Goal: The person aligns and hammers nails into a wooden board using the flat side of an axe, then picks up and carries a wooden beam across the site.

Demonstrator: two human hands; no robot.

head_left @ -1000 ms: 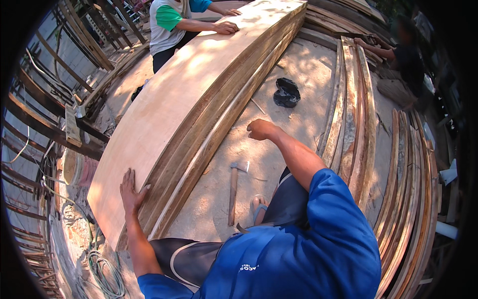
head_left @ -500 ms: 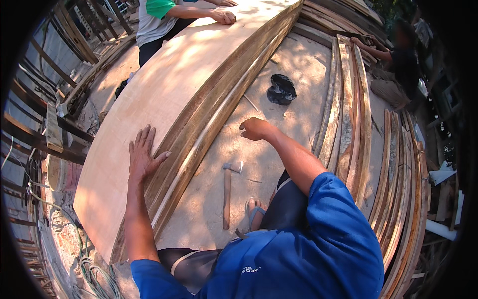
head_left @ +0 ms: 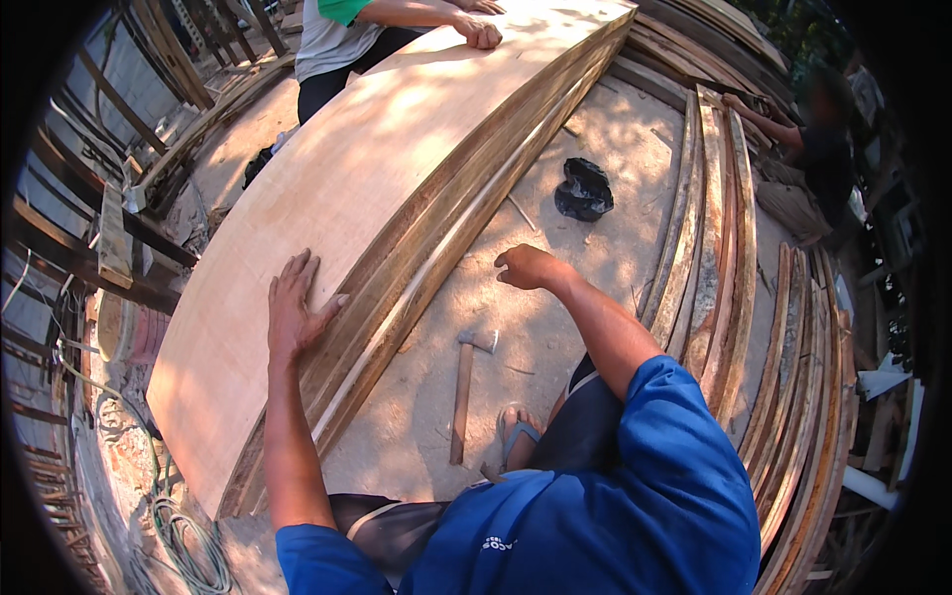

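Observation:
My left hand (head_left: 295, 305) lies flat, fingers spread, on a large plywood sheet (head_left: 327, 198) beside its right edge. Thick wooden beams (head_left: 416, 253) run along that edge, under the sheet. My right hand (head_left: 526, 268) hangs in the air over the ground, right of the beams, its fingers curled in. Whatever they hold, if anything, is hidden. A hammer or hatchet with a wooden handle (head_left: 463, 402) and a metal head lies on the ground between my arms, near my sandalled foot (head_left: 518, 436).
A co-worker's fist (head_left: 480, 33) rests on the sheet's far end. Another person (head_left: 823, 149) crouches at the right beside long planks (head_left: 709, 238). A crumpled black plastic bag (head_left: 583, 189) lies on the ground. At lower left are a coiled hose (head_left: 188, 545) and leaning timbers (head_left: 114, 238).
The whole view has shifted a little, so most things stand farther right in the picture. My left hand stays on the plywood; my right hand keeps about the same place over the ground.

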